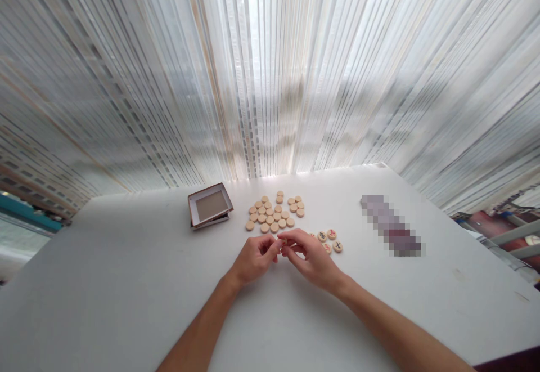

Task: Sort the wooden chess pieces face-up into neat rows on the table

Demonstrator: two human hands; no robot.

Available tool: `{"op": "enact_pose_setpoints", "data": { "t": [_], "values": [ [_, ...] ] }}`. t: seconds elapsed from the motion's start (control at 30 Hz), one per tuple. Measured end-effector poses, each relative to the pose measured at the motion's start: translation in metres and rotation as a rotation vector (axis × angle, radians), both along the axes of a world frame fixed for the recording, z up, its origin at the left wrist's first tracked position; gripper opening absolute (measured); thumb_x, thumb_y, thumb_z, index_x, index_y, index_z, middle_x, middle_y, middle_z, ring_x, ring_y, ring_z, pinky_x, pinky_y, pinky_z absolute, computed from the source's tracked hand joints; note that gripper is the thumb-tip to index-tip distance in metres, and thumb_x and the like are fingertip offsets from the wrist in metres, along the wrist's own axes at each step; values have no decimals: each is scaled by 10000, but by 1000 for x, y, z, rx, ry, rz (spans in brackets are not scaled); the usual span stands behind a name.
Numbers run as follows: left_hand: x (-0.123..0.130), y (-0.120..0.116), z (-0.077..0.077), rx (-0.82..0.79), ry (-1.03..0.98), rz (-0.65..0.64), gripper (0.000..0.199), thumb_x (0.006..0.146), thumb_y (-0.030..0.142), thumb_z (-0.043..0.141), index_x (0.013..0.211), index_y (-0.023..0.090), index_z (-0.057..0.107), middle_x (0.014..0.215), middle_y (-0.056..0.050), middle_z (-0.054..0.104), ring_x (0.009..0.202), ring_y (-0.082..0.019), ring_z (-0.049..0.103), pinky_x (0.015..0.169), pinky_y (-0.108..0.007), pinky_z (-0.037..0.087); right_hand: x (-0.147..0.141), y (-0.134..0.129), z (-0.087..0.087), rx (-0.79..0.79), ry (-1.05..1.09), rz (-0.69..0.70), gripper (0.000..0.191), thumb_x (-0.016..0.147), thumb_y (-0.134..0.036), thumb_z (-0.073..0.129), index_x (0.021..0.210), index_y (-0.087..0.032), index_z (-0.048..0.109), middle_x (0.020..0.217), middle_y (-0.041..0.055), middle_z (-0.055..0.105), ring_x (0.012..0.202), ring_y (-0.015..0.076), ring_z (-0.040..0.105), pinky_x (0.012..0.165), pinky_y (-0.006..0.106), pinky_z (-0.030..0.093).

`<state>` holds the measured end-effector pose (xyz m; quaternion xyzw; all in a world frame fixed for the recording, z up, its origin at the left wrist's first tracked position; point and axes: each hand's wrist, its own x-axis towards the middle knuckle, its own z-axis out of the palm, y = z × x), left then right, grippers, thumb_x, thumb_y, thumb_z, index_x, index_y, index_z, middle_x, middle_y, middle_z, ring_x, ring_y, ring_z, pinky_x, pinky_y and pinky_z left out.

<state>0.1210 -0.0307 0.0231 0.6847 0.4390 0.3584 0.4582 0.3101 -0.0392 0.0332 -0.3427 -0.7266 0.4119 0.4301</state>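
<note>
Fingertips of both hands meet over the white table around one small wooden xiangqi piece (284, 242), mostly covered by the fingers. My left hand (256, 256) pinches it from the left, and my right hand (310, 256) grips it from the right. Just beyond them lies a loose group of plain-looking round wooden pieces (269, 220), with no markings showing. Beside my right hand several pieces lie with red or black characters up, among them a black-marked one (337, 246) and a red-marked one (332, 234). Part of this group is hidden behind the right hand.
A shallow open box (210, 204) rests tilted on another box part at the back left of the table (126, 282). To the right lies a pixelated long object (392, 227). A striped sheer curtain (270, 79) hangs along the table's far edge.
</note>
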Motion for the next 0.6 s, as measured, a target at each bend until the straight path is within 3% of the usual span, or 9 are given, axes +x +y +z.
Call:
{"op": "enact_pose_setpoints", "data": {
  "t": [0.6],
  "values": [
    [-2, 0, 0, 26, 11, -39, 333, 937, 379, 525, 715, 147, 612, 652, -5, 607, 601, -125, 519, 592, -223, 402, 2, 1, -2, -35, -2, 8, 314, 970, -239, 538, 1277, -263, 598, 1044, 66, 622, 882, 169, 660, 796, 332, 586]
  ]
}}
